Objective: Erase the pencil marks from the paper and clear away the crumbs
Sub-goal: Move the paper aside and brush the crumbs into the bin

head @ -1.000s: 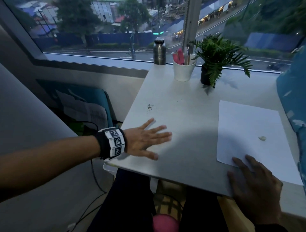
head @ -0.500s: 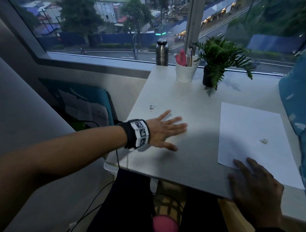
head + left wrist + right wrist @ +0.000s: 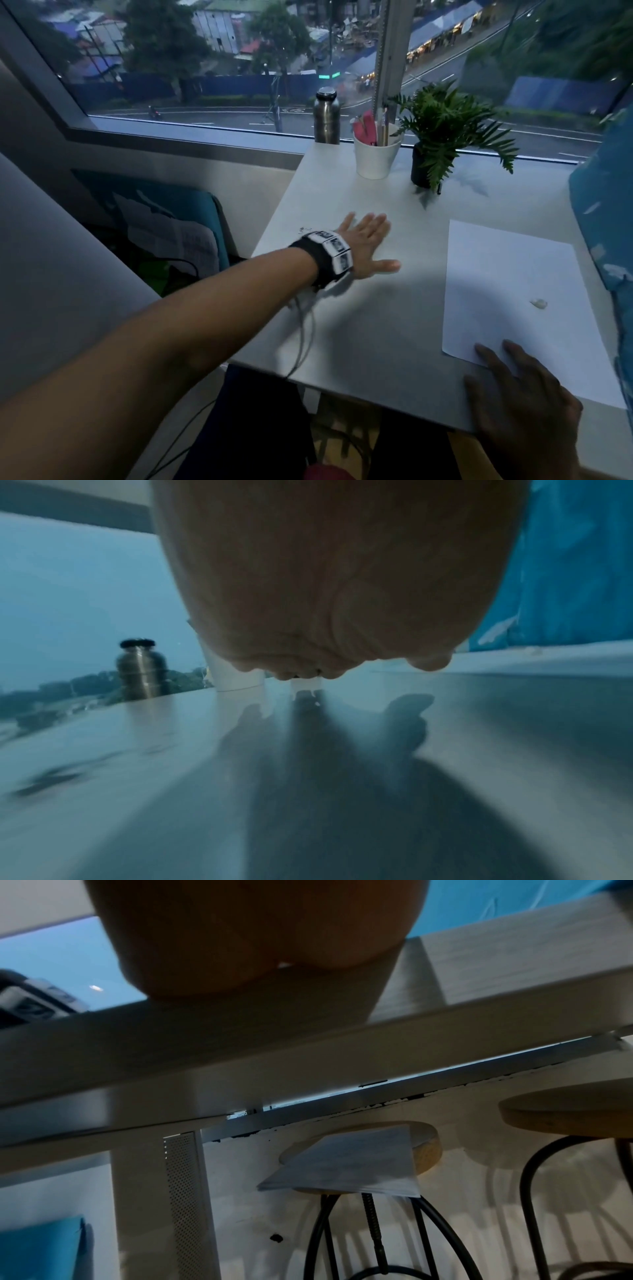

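White table (image 3: 342,192) at window; paper (image 3: 507,281) right; crumbs (image 3: 305,229) left.

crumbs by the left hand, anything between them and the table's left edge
Nothing visible does. The crumbs lie just behind the left hand, partly hidden by its wristband, and only bare table shows from them to the left edge.

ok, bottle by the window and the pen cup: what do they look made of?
Bottle: looks like brushed stainless steel, going by the grey satin sheen and vertical highlights; the dark cap's material is unclear. Pen cup: plain white, smooth and opaque, likely glazed ceramic or plastic; the pictures can't settle which.
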Tool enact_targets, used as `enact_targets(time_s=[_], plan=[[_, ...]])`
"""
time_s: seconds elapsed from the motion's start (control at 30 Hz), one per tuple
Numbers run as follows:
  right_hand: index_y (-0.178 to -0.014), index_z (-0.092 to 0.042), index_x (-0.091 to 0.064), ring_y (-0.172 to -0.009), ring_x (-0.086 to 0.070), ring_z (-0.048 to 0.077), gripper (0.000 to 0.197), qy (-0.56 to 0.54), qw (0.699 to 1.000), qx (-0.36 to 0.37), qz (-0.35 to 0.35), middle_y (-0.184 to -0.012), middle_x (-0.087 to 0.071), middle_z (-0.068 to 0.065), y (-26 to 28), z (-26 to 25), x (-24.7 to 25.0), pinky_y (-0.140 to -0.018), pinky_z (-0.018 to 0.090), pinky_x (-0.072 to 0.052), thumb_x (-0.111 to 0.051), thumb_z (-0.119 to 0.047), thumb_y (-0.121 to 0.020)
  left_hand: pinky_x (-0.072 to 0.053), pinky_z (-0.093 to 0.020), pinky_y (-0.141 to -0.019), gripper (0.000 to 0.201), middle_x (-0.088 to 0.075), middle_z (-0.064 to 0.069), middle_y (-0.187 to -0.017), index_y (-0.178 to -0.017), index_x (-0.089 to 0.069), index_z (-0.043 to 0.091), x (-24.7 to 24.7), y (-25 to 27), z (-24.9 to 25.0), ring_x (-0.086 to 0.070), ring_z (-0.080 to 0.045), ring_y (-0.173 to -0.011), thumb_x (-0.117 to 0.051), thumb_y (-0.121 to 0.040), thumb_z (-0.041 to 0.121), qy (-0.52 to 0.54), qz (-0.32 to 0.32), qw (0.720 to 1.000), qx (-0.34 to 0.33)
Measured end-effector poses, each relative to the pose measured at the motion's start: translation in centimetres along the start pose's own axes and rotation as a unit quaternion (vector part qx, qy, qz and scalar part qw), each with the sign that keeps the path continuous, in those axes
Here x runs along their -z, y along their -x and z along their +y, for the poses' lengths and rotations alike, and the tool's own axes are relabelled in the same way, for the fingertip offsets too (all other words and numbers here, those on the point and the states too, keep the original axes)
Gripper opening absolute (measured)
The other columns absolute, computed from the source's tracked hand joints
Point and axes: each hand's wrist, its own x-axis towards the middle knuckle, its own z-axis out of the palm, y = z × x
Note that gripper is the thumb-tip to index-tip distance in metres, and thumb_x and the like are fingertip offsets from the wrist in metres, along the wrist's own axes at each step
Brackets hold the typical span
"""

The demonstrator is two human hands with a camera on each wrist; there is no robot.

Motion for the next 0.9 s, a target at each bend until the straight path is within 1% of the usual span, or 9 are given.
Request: enact_targets(time_s=[0.07, 0.13, 0.23, 0.43, 0.6, 0.7, 0.73, 0.8, 0.9], plan=[[-0.119, -0.022, -0.070, -0.112, -0.061, 0.035, 0.054, -0.003, 1.000, 0.004, 0.018, -0.131, -0.061, 0.013, 0.0, 0.0, 0.0, -0.083, 0.047, -0.044, -0.046, -0.054, -0.083, 0.010, -0.044, -0.118, 0.098, 0.017, -0.003, -0.163, -0.156, 0.010, 0.015, 0.9, -2.9, 1.4, 0.012, -0.021, -0.150, -0.022, -0.089, 0.078, 0.030, -0.016, 0.999, -0.001], [-0.116, -0.020, -0.072, -0.108, -0.064, 0.035, 0.052, 0.000, 1.000, 0.014, 0.025, -0.129, -0.063, 0.013, 0.0, 0.2, -0.1, -0.080, 0.046, -0.046, -0.048, -0.053, -0.084, 0.007, -0.044, -0.119, 0.097, 0.016, -0.003, -0.163, -0.156, 0.009, 0.016, 1.3, -5.1, 1.4, 0.012, -0.022, -0.151, -0.024, -0.090, 0.077, 0.058, -0.033, 0.997, 0.026], [-0.117, -0.021, -0.071, -0.108, -0.064, 0.036, 0.053, -0.006, 1.000, 0.019, 0.016, -0.129, -0.062, 0.014, -0.1, 0.5, -0.4, -0.083, 0.047, -0.047, -0.050, -0.054, -0.082, 0.003, -0.044, -0.120, 0.094, 0.016, 0.000, -0.163, -0.157, 0.008, 0.017, 1.1, -6.1, -0.1, 0.011, -0.020, -0.151, -0.026, -0.092, 0.075, 0.085, -0.044, 0.994, 0.045], [-0.118, -0.020, -0.071, -0.109, -0.063, 0.037, 0.054, -0.006, 1.000, 0.022, 0.008, -0.130, -0.062, 0.016, -0.3, 0.7, -0.5, -0.082, 0.048, -0.047, -0.048, -0.054, -0.083, 0.002, -0.044, -0.122, 0.096, 0.016, -0.001, -0.163, -0.156, 0.009, 0.015, -0.9, -1.0, -3.0, 0.010, -0.018, -0.151, -0.027, -0.090, 0.075, 0.048, -0.041, 0.998, 0.030], [-0.120, -0.020, -0.070, -0.115, -0.059, 0.037, 0.056, -0.019, 1.000, 0.011, -0.012, -0.133, -0.059, 0.015, -0.2, 0.3, 0.2, -0.086, 0.054, -0.046, -0.047, -0.053, -0.082, 0.003, -0.045, -0.121, 0.100, 0.010, -0.005, -0.164, -0.157, 0.005, 0.011, -1.2, 3.9, -5.6, 0.005, -0.018, -0.151, -0.023, -0.088, 0.079, -0.007, -0.058, 0.996, 0.063], [-0.123, -0.023, -0.067, -0.120, -0.055, 0.035, 0.058, -0.027, 0.999, -0.015, -0.032, -0.136, -0.056, 0.012, -0.1, -0.4, 0.7, -0.090, 0.053, -0.042, -0.045, -0.055, -0.080, 0.003, -0.045, -0.122, 0.107, 0.005, -0.010, -0.164, -0.156, 0.002, 0.008, -0.4, 4.3, -5.1, 0.002, -0.022, -0.152, -0.023, -0.085, 0.083, -0.029, -0.026, 0.996, 0.082], [-0.123, -0.023, -0.067, -0.119, -0.056, 0.035, 0.058, -0.030, 0.999, -0.019, -0.037, -0.136, -0.056, 0.011, 0.0, -0.5, 0.8, -0.090, 0.052, -0.042, -0.045, -0.055, -0.080, 0.003, -0.045, -0.122, 0.107, 0.006, -0.011, -0.164, -0.156, 0.003, 0.007, 0.1, 4.0, -4.3, 0.003, -0.024, -0.151, -0.024, -0.085, 0.082, -0.031, -0.007, 0.997, 0.071], [-0.121, -0.023, -0.068, -0.116, -0.058, 0.035, 0.057, -0.026, 0.999, -0.021, -0.041, -0.135, -0.057, 0.011, 0.0, -0.4, 1.0, -0.086, 0.051, -0.044, -0.046, -0.055, -0.080, 0.002, -0.046, -0.122, 0.103, 0.008, -0.010, -0.164, -0.156, 0.004, 0.009, 1.0, 2.8, -2.3, 0.004, -0.024, -0.151, -0.026, -0.088, 0.079, -0.028, 0.012, 0.999, 0.015], [-0.120, -0.023, -0.069, -0.114, -0.059, 0.035, 0.058, -0.017, 0.998, -0.035, -0.056, -0.133, -0.059, 0.012, -0.3, -0.7, 1.5, -0.084, 0.049, -0.044, -0.045, -0.057, -0.080, 0.002, -0.046, -0.121, 0.091, 0.009, -0.003, -0.164, -0.157, 0.005, 0.017, 0.8, 0.9, 0.4, 0.004, -0.022, -0.151, -0.027, -0.093, 0.073, 0.007, -0.040, 0.998, -0.056]])
